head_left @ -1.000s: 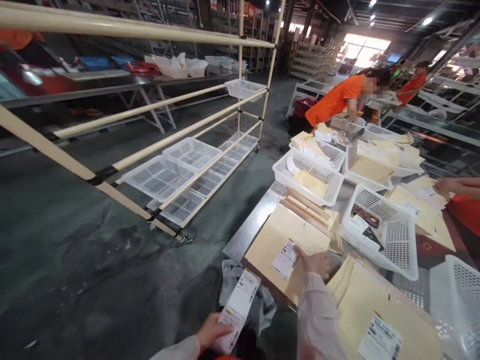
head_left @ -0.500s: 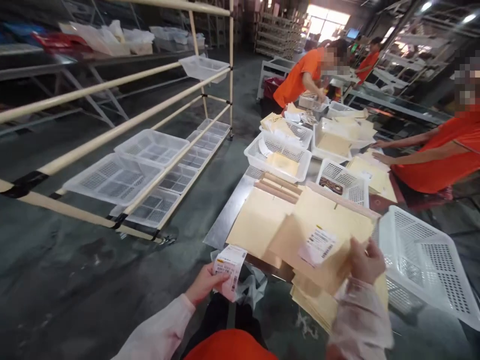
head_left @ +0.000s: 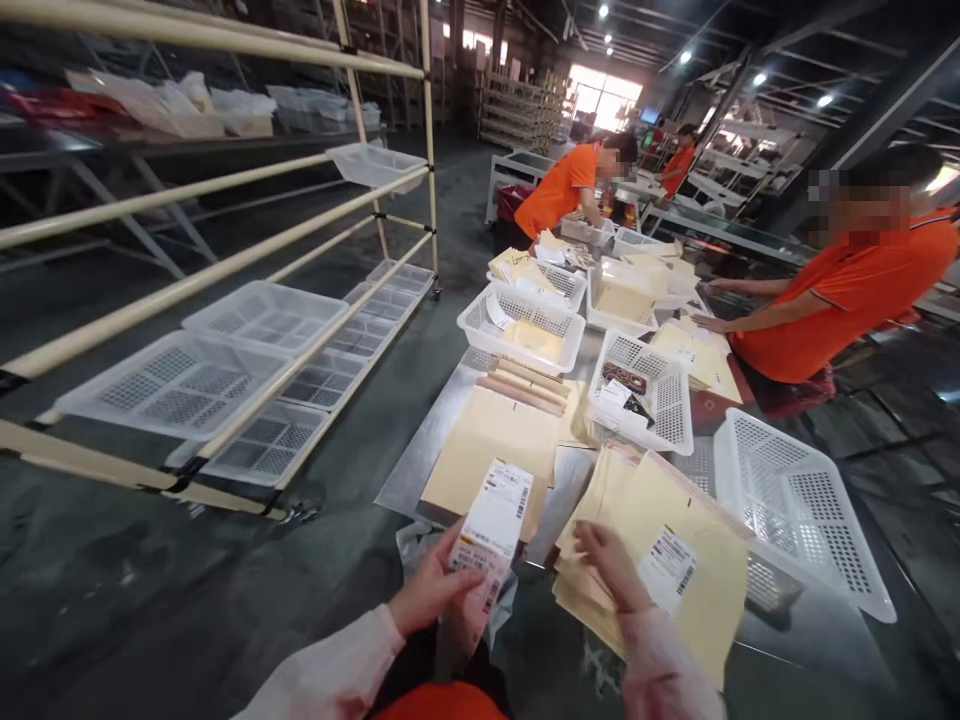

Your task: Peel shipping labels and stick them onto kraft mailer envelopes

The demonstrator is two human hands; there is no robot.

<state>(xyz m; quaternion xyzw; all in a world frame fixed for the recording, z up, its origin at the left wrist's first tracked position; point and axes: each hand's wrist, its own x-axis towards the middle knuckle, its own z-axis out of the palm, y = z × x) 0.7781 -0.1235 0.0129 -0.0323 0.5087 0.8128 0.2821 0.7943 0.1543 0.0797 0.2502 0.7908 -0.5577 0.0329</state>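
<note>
My left hand [head_left: 439, 585] is closed around a strip of white printed shipping labels [head_left: 496, 510], which stands up in front of me with its top end over a tan envelope [head_left: 491, 440]. My right hand [head_left: 609, 562] has its fingers curled in, and nothing shows between them. It hovers above the left part of a stack of tan padded envelopes [head_left: 709, 560]. The top envelope bears a white label [head_left: 667, 568]. Below my left hand, a clear plastic bag [head_left: 411, 548] is partly hidden.
A white basket with dark patterned items [head_left: 637, 385] stands beyond the envelopes. At right is another white basket [head_left: 810, 500]. Baskets with envelopes [head_left: 521, 325] stand farther along the metal table [head_left: 420, 470]. A pipe rack [head_left: 225, 260] with trays is at left. Co-workers in orange [head_left: 840, 290] are nearby.
My right hand has moved left off the labelled envelope, which now lies on the stack. The label strip is raised higher in my left hand, showing more of its length. The view has shifted right.
</note>
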